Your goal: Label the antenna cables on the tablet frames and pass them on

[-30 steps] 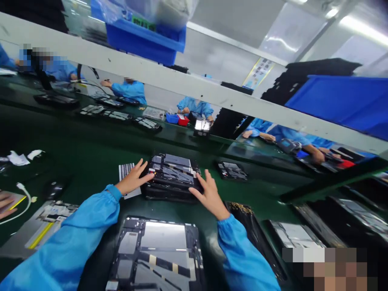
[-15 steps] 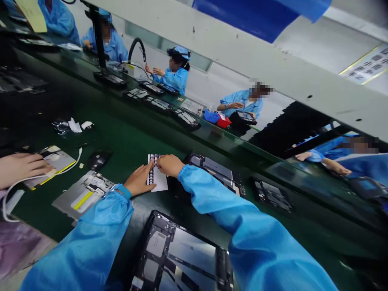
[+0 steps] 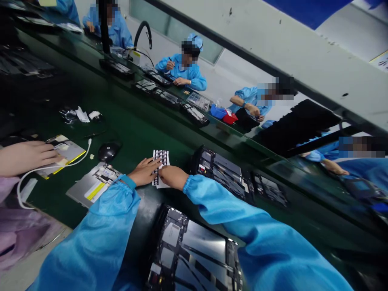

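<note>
Both my hands rest on a small white sheet (image 3: 161, 157) printed with rows of black strips, lying on the green belt. My left hand (image 3: 144, 171) lies flat on its left edge with fingers stretched out. My right hand (image 3: 169, 177) is curled at the sheet's lower edge, fingertips pinched on it; what they grip is hidden. An opened tablet chassis (image 3: 194, 258) lies right below my arms. A stack of opened tablets (image 3: 222, 173) sits just right of the sheet.
A co-worker's hand (image 3: 26, 157) at the left edge presses a device with a white cable (image 3: 51, 167). A black mouse (image 3: 108, 151) and a grey tablet back (image 3: 91, 186) lie nearby. Across the belt, people in blue coats work over dark trays.
Both my hands left the tablet stack and moved left onto the white strip sheet. My view swung left and down.
</note>
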Motion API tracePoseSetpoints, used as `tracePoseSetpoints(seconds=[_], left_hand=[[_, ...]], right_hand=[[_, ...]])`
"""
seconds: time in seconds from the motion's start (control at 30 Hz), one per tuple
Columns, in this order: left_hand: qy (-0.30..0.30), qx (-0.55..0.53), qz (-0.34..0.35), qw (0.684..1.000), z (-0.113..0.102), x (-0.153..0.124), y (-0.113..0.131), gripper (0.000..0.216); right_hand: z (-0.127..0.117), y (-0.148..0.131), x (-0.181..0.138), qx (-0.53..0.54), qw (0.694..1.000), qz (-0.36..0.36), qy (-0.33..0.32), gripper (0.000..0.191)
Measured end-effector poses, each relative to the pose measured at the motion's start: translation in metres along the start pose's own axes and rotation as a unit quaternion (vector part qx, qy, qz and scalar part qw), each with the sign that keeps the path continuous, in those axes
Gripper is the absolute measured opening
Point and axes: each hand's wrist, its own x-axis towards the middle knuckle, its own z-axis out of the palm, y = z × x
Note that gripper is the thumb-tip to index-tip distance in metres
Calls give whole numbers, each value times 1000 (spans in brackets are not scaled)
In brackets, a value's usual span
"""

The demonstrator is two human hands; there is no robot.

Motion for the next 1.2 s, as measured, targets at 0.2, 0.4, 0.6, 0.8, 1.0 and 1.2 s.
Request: tracePoseSetpoints(seconds=[0.2, 0.4, 0.6, 0.8, 1.0, 1.2], left_hand=[[7, 12, 5, 1000, 1, 3, 2, 47], [2, 12, 8, 1000, 0, 4, 3, 48], [-5, 26, 8, 1000, 1, 5, 3, 52], [-10, 29, -10, 999, 5, 9, -3, 57], [17, 29, -27, 999, 5, 19, -4, 61], [128, 30, -30, 991, -15, 17, 35, 58]], right_hand=[[15, -1, -10, 50, 995, -68, 55, 11], [20, -1, -14, 56, 991, -98, 75, 12], [25, 1, -22, 41, 989, -110, 86, 13], [19, -9, -13, 52, 992, -85, 81, 10], [-34, -5, -58, 144, 978, -38, 147, 9], [-26, -46, -225, 447, 840, 43, 304, 9]])
